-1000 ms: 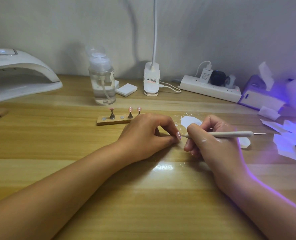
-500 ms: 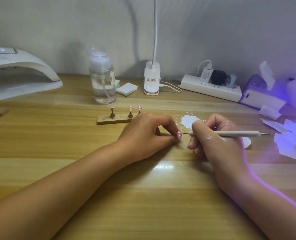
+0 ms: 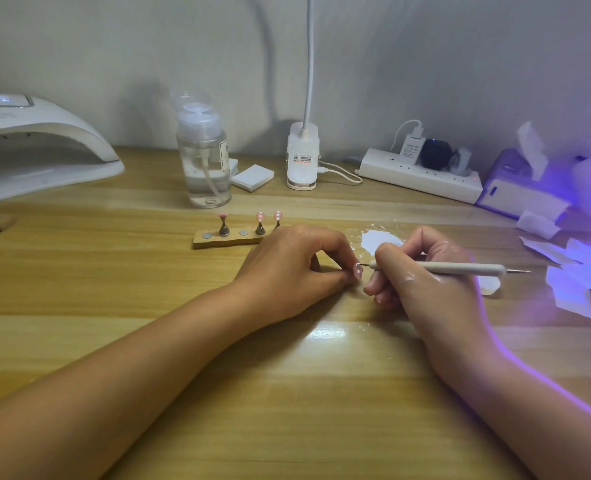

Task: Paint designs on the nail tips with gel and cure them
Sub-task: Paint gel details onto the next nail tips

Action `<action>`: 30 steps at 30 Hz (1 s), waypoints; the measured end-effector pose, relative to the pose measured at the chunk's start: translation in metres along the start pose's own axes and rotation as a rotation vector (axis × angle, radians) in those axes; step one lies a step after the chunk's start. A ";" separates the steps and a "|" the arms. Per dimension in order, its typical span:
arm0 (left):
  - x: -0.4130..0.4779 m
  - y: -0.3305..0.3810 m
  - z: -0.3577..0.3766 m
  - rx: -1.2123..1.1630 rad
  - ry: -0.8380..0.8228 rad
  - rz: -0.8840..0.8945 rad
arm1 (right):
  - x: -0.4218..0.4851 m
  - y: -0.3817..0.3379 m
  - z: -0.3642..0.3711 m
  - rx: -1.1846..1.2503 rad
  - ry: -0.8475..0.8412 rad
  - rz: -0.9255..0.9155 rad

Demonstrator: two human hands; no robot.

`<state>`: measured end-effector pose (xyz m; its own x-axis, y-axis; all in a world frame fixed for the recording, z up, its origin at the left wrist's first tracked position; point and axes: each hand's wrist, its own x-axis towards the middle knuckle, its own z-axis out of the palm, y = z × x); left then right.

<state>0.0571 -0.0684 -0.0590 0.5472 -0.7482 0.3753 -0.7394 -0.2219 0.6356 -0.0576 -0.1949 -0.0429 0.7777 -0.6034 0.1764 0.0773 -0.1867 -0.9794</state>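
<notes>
Since half a second ago the right hand (image 3: pixel 422 275) is bringing the dotting pen (image 3: pixel 439 268) back leftward, so its fine tip is now meeting the nail tip (image 3: pixel 357 270) again. That grip is closing thumb and forefinger snugly around the pen near its front end, probably for fine control. The pen is lying almost level, its long axis running left to right, working point leftward, spare point trailing off to the right. Just left of it, the left hand (image 3: pixel 294 268) is pinching the pink nail tip between curled fingertips, its painted face turned rightward toward the pen, with the wrist resting on the table (image 3: pixel 114 289), seemingly for steadiness. Behind the left grip, the wooden stand (image 3: pixel 228 239) is keeping other tips upright.
</notes>
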 end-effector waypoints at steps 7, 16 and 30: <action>0.000 0.001 0.000 0.001 0.002 0.001 | 0.000 0.001 0.000 -0.018 0.005 0.005; 0.000 0.002 0.000 0.006 -0.001 -0.006 | 0.000 0.001 0.000 0.005 -0.007 0.000; 0.001 0.003 -0.001 -0.047 -0.021 -0.058 | 0.001 0.002 -0.001 -0.054 0.009 0.020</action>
<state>0.0553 -0.0690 -0.0557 0.5801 -0.7477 0.3231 -0.6869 -0.2360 0.6873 -0.0570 -0.1963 -0.0447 0.7731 -0.6143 0.1580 0.0275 -0.2163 -0.9759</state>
